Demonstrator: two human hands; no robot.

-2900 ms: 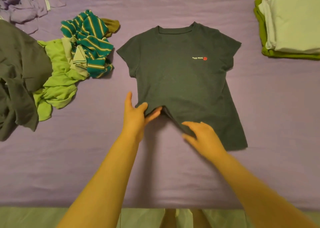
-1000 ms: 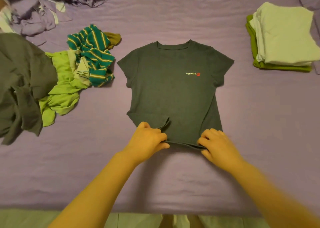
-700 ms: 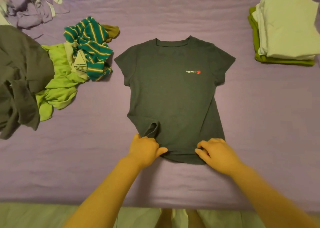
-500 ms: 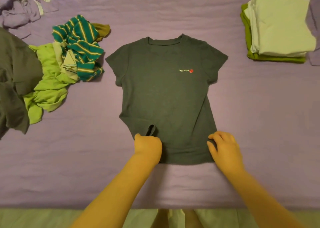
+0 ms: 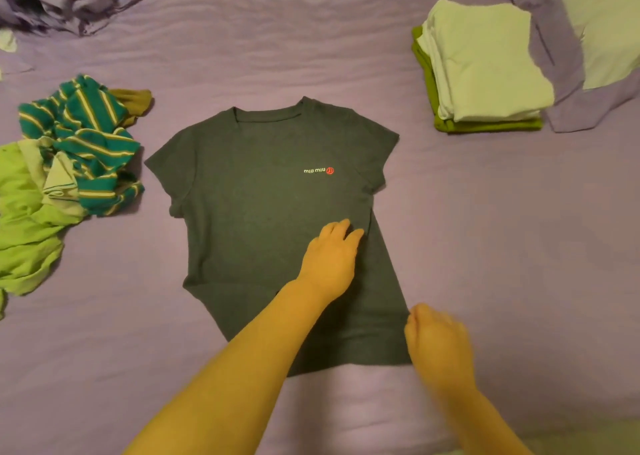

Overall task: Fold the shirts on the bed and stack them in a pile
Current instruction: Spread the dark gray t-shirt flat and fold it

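While blurred, right hand meets shirt hem.

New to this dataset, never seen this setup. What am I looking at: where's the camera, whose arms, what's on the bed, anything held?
There is no robot: a person wears one wide-angle camera on the head, looking down at their own bare arms. The purple bed sheet carries a dark grey T-shirt spread flat, front up, with a small chest logo. The left hand rests on the shirt, fingers relaxed. The right hand is at the shirt's lower right corner; it is blurred, so a grip cannot be confirmed. On the left lies an unfolded heap with a green striped shirt and a lime green garment. The folded stack sits upper right.
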